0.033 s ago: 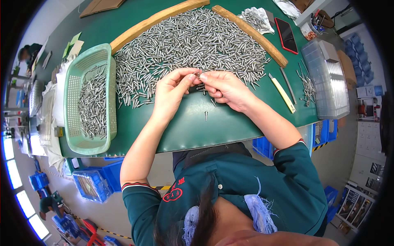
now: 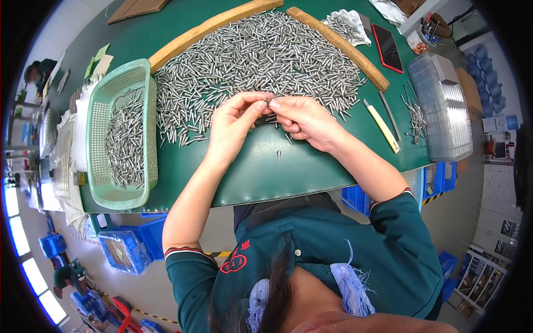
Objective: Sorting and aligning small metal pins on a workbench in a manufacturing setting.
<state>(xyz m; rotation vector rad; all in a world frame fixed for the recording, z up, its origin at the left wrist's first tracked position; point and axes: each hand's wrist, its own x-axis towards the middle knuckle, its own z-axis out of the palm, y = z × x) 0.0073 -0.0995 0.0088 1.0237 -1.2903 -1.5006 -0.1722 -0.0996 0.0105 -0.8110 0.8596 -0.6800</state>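
Note:
My left hand [image 2: 236,116] and my right hand [image 2: 305,117] meet over the front edge of a large pile of small silvery metal pins [image 2: 250,61]. Thumbs and forefingers of both hands pinch together on one small metal pin [image 2: 268,102], mostly covered by the fingertips. The other fingers of my right hand are curled; a few dark-looking pins [image 2: 272,118] show just below them, and I cannot tell whether these are held or lying on the table. One loose pin [image 2: 278,157] lies nearer to me on the green table [image 2: 250,177].
A green plastic basket [image 2: 94,133] with more pins stands left. Two wooden strips [image 2: 344,47] border the pile at the back. To the right lie a yellow-handled cutter [image 2: 382,126], a red-edged phone [image 2: 387,49], thin metal rods [image 2: 415,114] and clear plastic boxes [image 2: 441,111].

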